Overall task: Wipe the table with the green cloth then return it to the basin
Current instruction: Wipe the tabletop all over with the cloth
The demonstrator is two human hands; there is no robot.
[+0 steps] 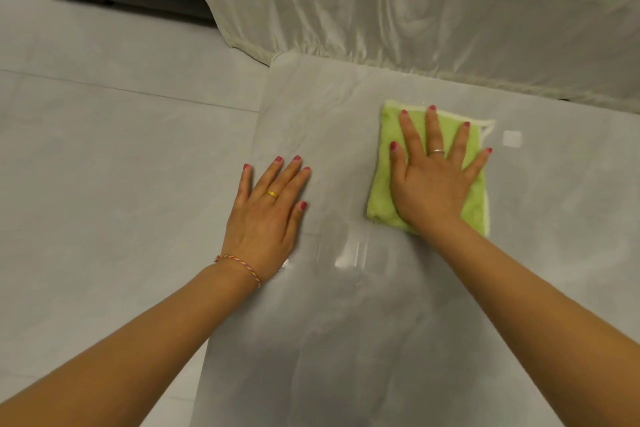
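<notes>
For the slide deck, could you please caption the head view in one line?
Right hand presses the folded green cloth flat on the grey table; left hand rests at its edge.

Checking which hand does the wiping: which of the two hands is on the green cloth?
The right hand, fingers spread flat on the green cloth. The left hand rests on the bare table instead.

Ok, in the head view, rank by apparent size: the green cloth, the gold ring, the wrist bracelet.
1. green cloth, largest, partly under the right hand
2. bracelet
3. gold ring, smallest
</notes>
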